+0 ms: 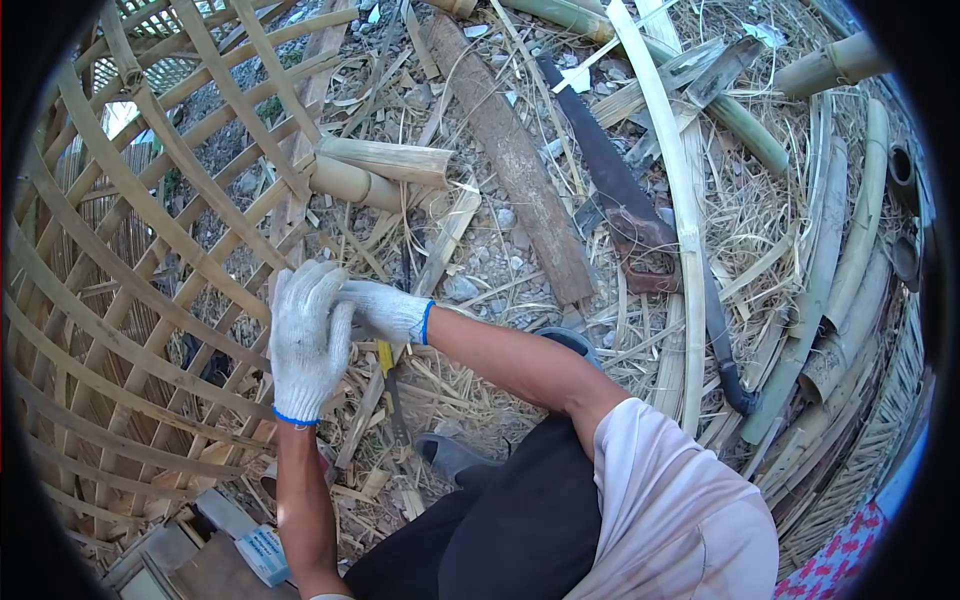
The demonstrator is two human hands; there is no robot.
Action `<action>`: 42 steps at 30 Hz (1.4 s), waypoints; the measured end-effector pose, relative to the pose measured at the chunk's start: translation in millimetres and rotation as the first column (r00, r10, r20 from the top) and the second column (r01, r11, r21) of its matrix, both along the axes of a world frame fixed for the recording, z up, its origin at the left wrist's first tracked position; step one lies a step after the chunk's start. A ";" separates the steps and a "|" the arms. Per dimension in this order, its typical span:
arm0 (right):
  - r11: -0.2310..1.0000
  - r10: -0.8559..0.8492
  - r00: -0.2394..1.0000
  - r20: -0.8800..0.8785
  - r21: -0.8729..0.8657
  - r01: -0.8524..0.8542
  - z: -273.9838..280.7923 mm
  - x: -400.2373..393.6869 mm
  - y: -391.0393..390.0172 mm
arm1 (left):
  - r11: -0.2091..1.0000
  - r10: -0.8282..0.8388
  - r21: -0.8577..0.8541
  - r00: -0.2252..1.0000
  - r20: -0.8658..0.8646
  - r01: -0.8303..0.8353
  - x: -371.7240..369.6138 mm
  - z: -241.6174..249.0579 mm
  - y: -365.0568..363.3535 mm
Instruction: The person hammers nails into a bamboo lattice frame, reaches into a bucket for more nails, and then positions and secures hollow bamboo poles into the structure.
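A large open-weave bamboo lattice [165, 235] made of flat, curved strips fills the left side. At its right edge are both of my hands, in white knit gloves with blue cuffs. My left hand [305, 340] is closed at the ends of the strips, its fingers pressed together against the lattice. Behind it, my right hand [382, 310] reaches in from the right and touches the left glove; its fingers are hidden. A yellow-and-dark tool [390, 385] lies on the ground just below the gloves.
A handsaw [610, 170] lies at upper centre beside a weathered plank [515, 160]. A long pale bamboo strip [680, 190] crosses the ground on the right. Cut bamboo poles [850, 270] are stacked at far right. A blue-and-white box [263, 553] sits at lower left; shavings and stones cover the ground.
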State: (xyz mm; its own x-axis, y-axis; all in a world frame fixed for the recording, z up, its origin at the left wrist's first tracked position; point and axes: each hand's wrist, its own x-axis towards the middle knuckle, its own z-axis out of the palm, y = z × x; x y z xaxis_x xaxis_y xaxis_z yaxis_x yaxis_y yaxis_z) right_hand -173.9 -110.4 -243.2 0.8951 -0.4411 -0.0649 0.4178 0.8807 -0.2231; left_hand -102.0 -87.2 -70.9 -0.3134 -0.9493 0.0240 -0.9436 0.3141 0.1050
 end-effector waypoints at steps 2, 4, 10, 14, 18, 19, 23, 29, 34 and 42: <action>1.000 0.012 0.992 -0.122 -0.014 -0.014 11.3 -24.1 8.1 | 1.000 0.006 0.002 0.998 -0.069 -0.006 -5.3 -6.8 11.7; 0.988 -0.009 0.987 -0.163 -0.152 -0.016 -10.7 -34.1 24.3 | 0.999 0.029 0.039 0.994 -0.108 -0.025 -15.8 -9.5 28.4; 0.740 -0.178 0.794 -0.581 -0.611 -0.281 3.4 -136.4 47.9 | 0.974 0.020 0.225 0.963 -0.267 0.042 -15.5 -48.2 96.4; 0.757 -0.199 0.589 -0.783 -0.505 -0.416 7.9 -189.5 44.7 | 0.833 0.060 0.547 0.970 -0.234 0.081 -2.2 -56.4 141.9; 0.593 -0.542 0.383 -0.749 -0.663 -0.457 8.1 -217.9 24.1 | 0.645 0.299 0.763 0.932 -0.206 -0.038 22.4 -42.3 182.3; 0.672 -0.479 0.335 -0.811 -0.585 -0.454 12.2 -219.2 18.1 | 0.582 0.386 0.808 0.906 -0.176 -0.091 32.9 -38.9 190.0; 0.590 -0.534 0.356 -0.767 -0.640 -0.493 22.7 -210.8 11.7 | 0.489 0.650 0.784 0.759 -0.036 -0.381 83.9 -5.0 223.2; 0.338 -0.463 0.568 -0.680 -0.728 -0.597 23.1 -162.4 30.1 | 0.185 0.928 0.593 -0.059 -0.367 -0.784 180.5 13.9 341.3; 0.176 -0.300 0.691 -0.657 -0.750 -0.637 21.1 -105.7 54.0 | 0.108 0.911 0.217 0.009 -0.412 -0.970 248.8 -51.2 403.0; -0.267 -0.413 0.796 -0.442 -0.777 -0.570 18.6 -9.1 90.7 | -0.079 0.533 0.689 -0.614 -0.582 -0.721 352.2 -120.8 460.8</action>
